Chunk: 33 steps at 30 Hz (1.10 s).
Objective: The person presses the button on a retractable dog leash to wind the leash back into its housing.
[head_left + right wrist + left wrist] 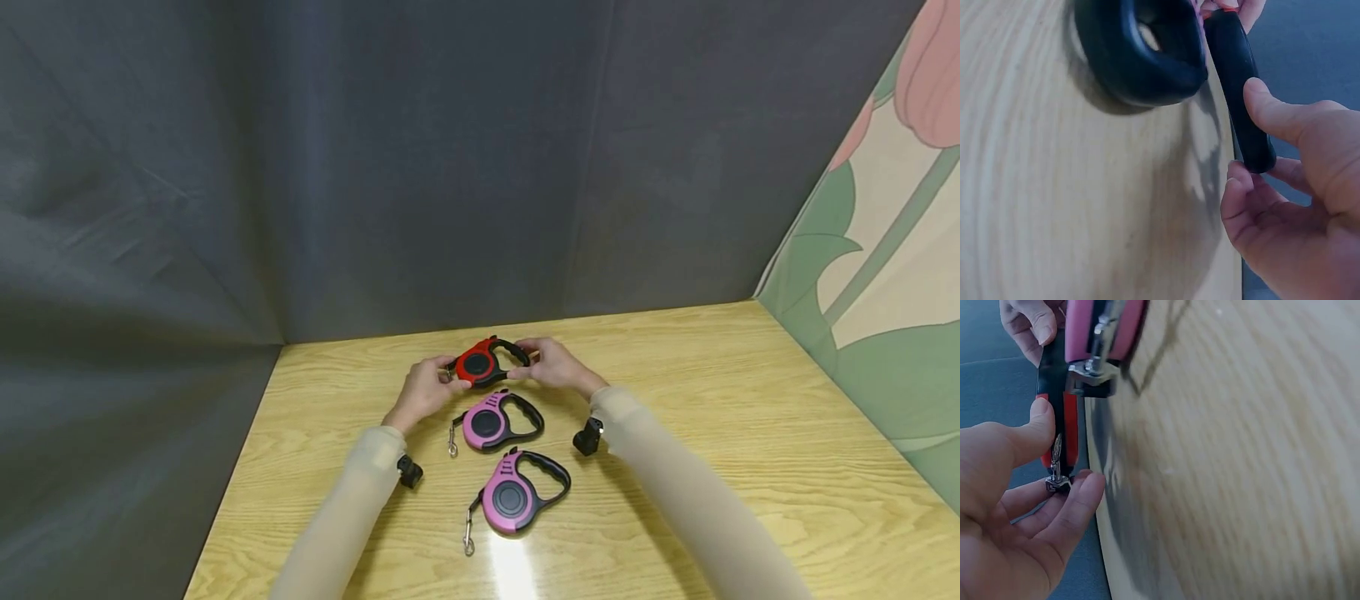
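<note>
A red and black retractable dog leash lies between both hands near the far side of the table. My left hand grips its clip end; in the left wrist view the thumb presses the red casing and the fingers curl by the metal clip. At the opposite end, my right hand holds the black handle, thumb on its side and fingers around its end. Nearer to me are two pink and black retractable leashes, one just below the red one and another closest.
The wooden table ends at a dark curtain behind the red leash. More dark cloth hangs on the left, and a flower-patterned wall stands on the right. Metal clips of the pink leashes point left.
</note>
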Tool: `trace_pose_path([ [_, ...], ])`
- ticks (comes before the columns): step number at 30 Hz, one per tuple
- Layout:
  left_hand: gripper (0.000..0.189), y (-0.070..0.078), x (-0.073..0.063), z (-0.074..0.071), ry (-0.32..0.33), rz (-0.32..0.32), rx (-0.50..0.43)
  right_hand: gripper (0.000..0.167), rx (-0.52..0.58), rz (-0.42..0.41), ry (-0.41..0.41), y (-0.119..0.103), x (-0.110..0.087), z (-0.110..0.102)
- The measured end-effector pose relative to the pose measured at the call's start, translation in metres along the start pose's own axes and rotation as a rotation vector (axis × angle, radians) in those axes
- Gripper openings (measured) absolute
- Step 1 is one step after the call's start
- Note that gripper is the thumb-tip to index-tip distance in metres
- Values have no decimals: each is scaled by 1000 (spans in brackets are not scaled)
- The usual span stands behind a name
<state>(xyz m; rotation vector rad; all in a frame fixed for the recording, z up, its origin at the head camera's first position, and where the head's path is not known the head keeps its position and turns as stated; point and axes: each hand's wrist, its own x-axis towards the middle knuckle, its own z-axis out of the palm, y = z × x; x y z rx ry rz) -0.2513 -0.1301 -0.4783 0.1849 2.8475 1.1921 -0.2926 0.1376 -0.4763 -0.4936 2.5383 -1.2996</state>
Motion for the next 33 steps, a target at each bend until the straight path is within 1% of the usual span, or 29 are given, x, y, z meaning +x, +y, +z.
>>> trace_pose_path([
  [4, 56, -3, -1, 5, -19, 35, 59, 67, -69, -23, -20, 8, 0, 6],
  [7, 55, -5, -2, 7, -42, 46, 95, 64, -119, -38, -34, 12, 0, 8],
  [15, 57, -6, 1, 2, -46, 25, 124, 67, -124, -27, -47, 9, 5, 9],
  [18, 58, -7, 3, 1, -50, 32, 138, 67, -132, -22, -47, 9, 5, 8],
  [22, 62, -10, 0, -2, -58, 68, 154, 79, -128, -10, -40, 7, -1, 7],
  [24, 65, -13, -4, -5, -60, 81, 161, 86, -130, -1, -30, 5, -7, 3],
  [26, 65, -15, -11, -11, -63, 89, 169, 86, -136, 3, -12, 6, -14, -3],
  [29, 63, -18, -23, -25, -57, 95, 182, 82, -161, -3, 32, 5, -28, -18],
  [31, 60, -20, -32, -36, -43, 113, 205, 77, -183, -12, 74, 3, -40, -30],
  [33, 58, -22, -43, -50, -14, 126, 232, 72, -209, -24, 114, 0, -54, -44],
])
